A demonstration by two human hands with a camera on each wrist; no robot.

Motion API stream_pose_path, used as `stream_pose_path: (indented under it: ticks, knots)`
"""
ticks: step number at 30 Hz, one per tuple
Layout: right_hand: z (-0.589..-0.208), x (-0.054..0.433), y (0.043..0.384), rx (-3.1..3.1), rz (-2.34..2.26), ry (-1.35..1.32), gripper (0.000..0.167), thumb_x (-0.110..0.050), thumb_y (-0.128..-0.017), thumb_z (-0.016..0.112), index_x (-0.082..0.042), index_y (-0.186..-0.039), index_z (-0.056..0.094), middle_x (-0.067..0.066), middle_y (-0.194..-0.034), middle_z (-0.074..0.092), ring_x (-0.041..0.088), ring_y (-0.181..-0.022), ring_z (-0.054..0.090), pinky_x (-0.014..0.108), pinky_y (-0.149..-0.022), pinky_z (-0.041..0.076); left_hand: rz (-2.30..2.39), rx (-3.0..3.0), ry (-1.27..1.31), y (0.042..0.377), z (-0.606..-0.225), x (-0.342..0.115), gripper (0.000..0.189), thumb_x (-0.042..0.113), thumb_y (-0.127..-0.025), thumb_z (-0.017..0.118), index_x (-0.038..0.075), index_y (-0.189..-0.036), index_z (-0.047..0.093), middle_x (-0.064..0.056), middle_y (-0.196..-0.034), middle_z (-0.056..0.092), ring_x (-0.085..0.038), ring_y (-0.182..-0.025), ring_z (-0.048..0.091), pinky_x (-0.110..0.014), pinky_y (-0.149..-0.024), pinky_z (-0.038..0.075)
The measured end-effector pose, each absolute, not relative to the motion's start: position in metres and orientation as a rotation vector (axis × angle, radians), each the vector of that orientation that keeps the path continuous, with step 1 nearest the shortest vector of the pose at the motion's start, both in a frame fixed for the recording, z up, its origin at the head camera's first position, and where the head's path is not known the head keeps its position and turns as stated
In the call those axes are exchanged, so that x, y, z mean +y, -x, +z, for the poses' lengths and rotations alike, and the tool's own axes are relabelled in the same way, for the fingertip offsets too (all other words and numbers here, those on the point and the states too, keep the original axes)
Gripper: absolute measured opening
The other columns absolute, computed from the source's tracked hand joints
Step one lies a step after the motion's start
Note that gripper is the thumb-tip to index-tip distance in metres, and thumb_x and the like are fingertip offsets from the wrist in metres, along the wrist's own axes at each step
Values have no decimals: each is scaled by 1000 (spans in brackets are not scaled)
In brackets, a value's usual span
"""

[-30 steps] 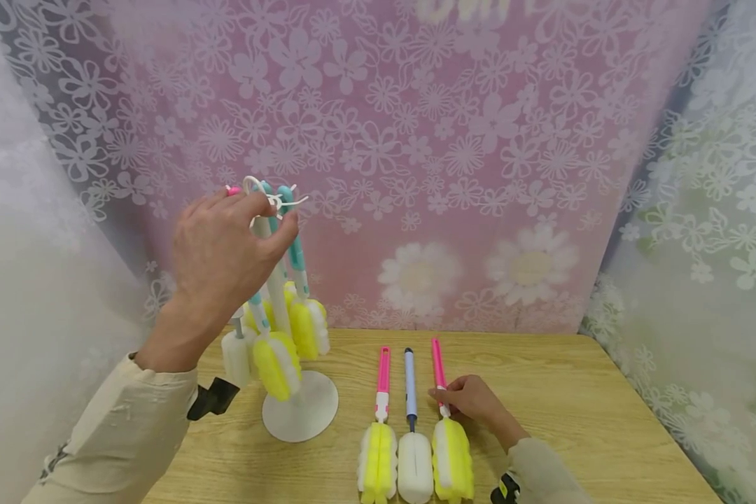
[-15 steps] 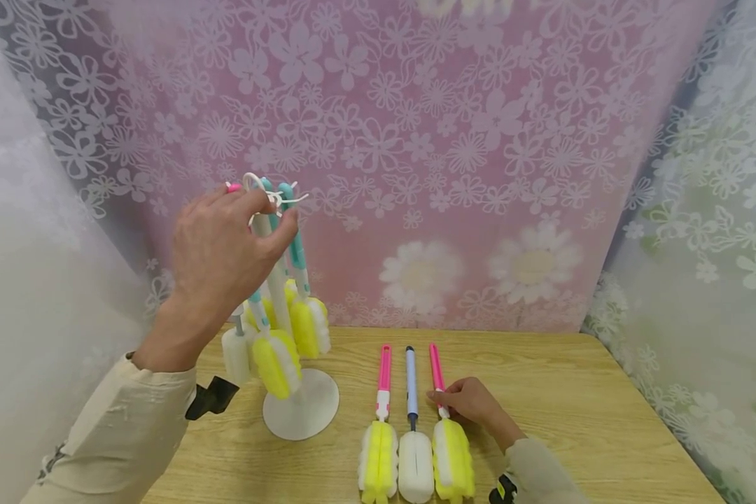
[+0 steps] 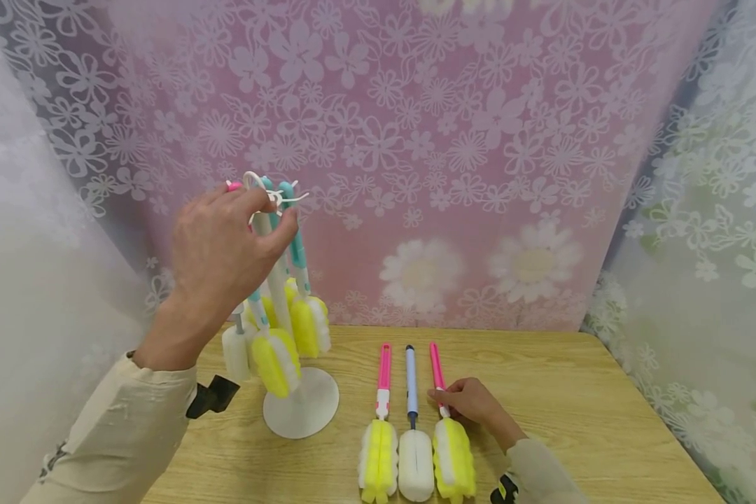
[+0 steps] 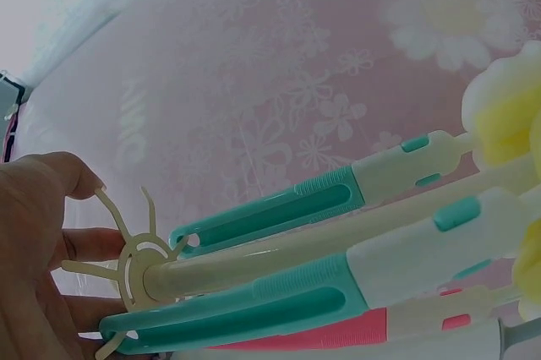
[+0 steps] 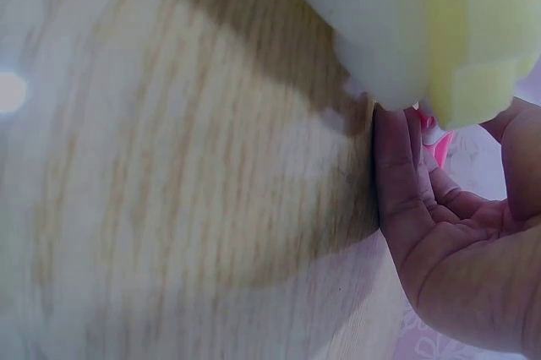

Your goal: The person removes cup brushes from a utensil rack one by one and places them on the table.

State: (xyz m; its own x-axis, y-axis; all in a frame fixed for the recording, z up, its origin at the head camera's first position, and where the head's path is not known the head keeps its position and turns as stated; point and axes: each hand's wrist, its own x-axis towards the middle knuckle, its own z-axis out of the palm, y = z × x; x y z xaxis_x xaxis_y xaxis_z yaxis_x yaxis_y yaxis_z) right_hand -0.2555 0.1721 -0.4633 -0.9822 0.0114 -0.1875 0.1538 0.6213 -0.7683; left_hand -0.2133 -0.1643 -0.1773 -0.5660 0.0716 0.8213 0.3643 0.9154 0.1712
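A white stand (image 3: 310, 420) with a ring of hooks on top stands on the table's left side. My left hand (image 3: 222, 245) grips its top; the left wrist view shows the thumb at one hook and fingers behind the hook ring (image 4: 135, 271). Sponge bottle brushes hang from the stand, among them a teal-handled one (image 4: 270, 208) and a pink-handled one (image 4: 363, 330). On the table, my right hand (image 3: 475, 402) pinches the neck of a pink-handled bottle brush (image 3: 455, 458) with a yellow-and-white sponge head. In the right wrist view that head (image 5: 439, 30) partly hides the fingers.
Left of the held brush lie a lavender-handled brush (image 3: 416, 465) with a white head and another pink-handled brush (image 3: 378, 458), side by side. The wooden table (image 3: 561, 392) meets a pink flowered curtain (image 3: 353, 140) behind. Pale curtains (image 3: 718, 280) flank both sides.
The handle end of the right-hand brush has shifted slightly left. Both hands stay in nearly the same places.
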Motion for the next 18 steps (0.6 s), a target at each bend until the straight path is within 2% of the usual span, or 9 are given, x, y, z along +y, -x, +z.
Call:
stream_pose_path:
  ticks: [8, 13, 18]
  knots:
    - [-463, 173, 254, 2654, -1328, -152, 35, -36, -86, 69, -3, -79, 63, 4, -65, 57, 14, -58, 52, 26, -54, 47, -406, -2154, 319, 213, -177, -164, 31, 36, -89, 56, 9, -93, 72, -7, -72, 66, -26, -68, 53, -45, -67, 43]
    - [-461, 176, 253, 2642, -1347, -143, 39, -38, -89, 65, 1, -86, 62, 6, -71, 61, 16, -61, 58, 30, -57, 52, -405, -2162, 316, 213, -177, -164, 30, 35, -89, 56, 10, -93, 72, -7, -71, 66, -26, -69, 53, -45, -69, 43]
    - [-459, 181, 253, 2596, -1467, -152, 37, -32, -93, 61, 5, -88, 61, 9, -72, 63, 19, -62, 62, 34, -60, 55, -438, -2182, 318, 213, -177, -165, 30, 34, -89, 56, 10, -96, 73, -6, -69, 65, -26, -72, 54, -46, -71, 43]
